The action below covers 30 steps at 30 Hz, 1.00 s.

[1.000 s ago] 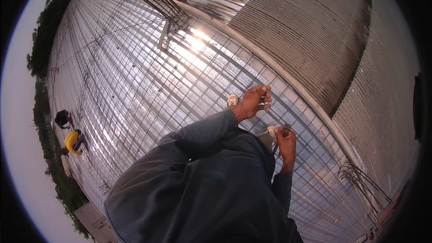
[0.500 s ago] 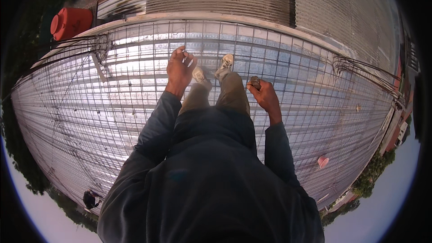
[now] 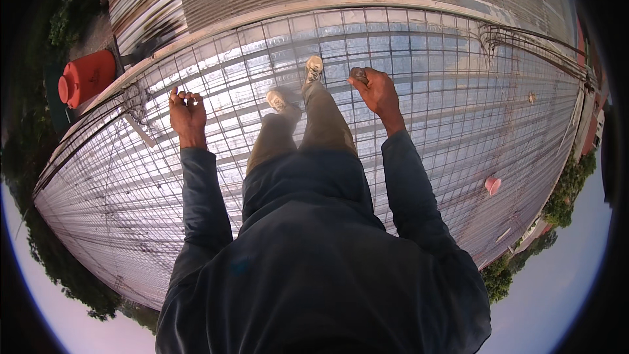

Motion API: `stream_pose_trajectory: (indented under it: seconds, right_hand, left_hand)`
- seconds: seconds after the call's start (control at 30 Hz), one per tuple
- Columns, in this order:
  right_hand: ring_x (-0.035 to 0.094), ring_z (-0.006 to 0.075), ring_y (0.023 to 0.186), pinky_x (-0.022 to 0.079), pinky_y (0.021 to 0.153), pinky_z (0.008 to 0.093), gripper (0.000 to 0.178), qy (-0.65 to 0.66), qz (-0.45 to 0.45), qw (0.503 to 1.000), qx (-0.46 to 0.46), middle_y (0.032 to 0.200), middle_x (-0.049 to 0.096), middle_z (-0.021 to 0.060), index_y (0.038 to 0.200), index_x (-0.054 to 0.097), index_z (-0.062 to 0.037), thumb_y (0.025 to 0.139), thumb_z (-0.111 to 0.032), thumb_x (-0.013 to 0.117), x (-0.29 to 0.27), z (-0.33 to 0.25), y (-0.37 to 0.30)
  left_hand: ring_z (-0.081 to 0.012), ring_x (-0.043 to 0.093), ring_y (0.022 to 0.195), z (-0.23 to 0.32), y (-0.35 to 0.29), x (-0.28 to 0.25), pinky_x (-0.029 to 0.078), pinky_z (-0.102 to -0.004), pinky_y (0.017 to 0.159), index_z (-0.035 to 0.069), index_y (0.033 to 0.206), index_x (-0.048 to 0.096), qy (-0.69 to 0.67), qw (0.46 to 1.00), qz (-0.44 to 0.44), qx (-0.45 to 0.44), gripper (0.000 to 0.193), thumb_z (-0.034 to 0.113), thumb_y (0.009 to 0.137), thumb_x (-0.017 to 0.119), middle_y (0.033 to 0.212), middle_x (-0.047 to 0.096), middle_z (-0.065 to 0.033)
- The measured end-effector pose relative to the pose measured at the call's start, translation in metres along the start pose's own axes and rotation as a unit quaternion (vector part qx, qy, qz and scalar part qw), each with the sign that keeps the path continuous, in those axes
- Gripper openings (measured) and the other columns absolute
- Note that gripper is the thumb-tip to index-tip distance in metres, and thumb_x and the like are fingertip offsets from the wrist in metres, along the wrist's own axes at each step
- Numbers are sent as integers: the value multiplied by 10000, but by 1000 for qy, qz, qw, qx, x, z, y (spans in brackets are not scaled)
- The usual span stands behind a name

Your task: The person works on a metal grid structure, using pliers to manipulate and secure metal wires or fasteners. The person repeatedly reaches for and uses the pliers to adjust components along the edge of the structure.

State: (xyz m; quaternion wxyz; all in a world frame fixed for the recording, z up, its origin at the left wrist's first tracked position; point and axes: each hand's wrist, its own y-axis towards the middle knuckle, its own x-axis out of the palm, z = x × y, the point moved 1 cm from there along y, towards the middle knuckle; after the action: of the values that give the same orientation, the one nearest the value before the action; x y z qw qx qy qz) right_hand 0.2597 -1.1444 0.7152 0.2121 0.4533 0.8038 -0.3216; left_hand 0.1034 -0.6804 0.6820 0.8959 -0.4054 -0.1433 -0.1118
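Steel grid (image 3: pixel 409 52): below the fingers; its gaps could trip a shoe (image 3: pixel 314 69).
Right hand (image 3: pixel 380 94): fingers clamped on dark object (image 3: pixel 358 74); loosening may drop it.
Left hand (image 3: pixel 188 117): fingers curled, slightly apart.

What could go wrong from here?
1. Trip: the shoes are in among the rebar grid, so a toe could catch on a bar.
2. Drop: the right hand grips a small dark object in its fingers; if it slips, it might fall through the grid.
3. Snag: loose-ended rods jut out near the ledge; stepping that way could catch clothing.
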Motion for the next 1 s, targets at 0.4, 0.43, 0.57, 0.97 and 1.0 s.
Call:
stream_pose_trajectory:
  seconds: [0.4,0.43,0.57,0.97,1.0]
  right_hand:
    - [686,446,785,517,674,518,366,-54,-23,995,86,820,704,233,906,699,-12,917,-368,783,9,94,64]
    - [689,441,783,518,673,514,355,-64,-15,995,76,822,708,231,925,710,-15,922,-363,780,18,116,70]
    - [702,427,793,523,686,503,323,-43,-36,985,166,839,722,222,993,740,-31,946,-350,757,37,174,103]
    - [694,430,997,571,840,542,88,-273,-147,944,115,1039,648,182,1054,631,-58,1001,-119,595,289,480,180]
    - [696,427,999,574,842,540,91,-270,-150,943,125,1056,645,182,1056,631,-54,1002,-111,585,309,487,181]
  left_hand:
    - [-124,487,795,-49,59,12,498,-315,746,134,1391,535,16,998,66,-11,267,172,1143,445,898,530,16]
    - [-118,482,773,-53,65,17,495,-304,730,142,1403,539,35,997,70,-3,277,175,1144,447,887,532,20]
    - [-102,470,749,-80,132,10,469,-277,681,139,1440,529,126,991,30,20,309,193,1147,448,886,532,23]
    - [-39,279,567,-340,324,33,271,-219,486,114,1428,631,430,873,-189,-128,340,239,1119,565,711,406,70]
    - [-40,268,564,-359,332,32,267,-220,485,123,1403,660,457,856,-201,-133,329,262,1117,578,695,387,76]
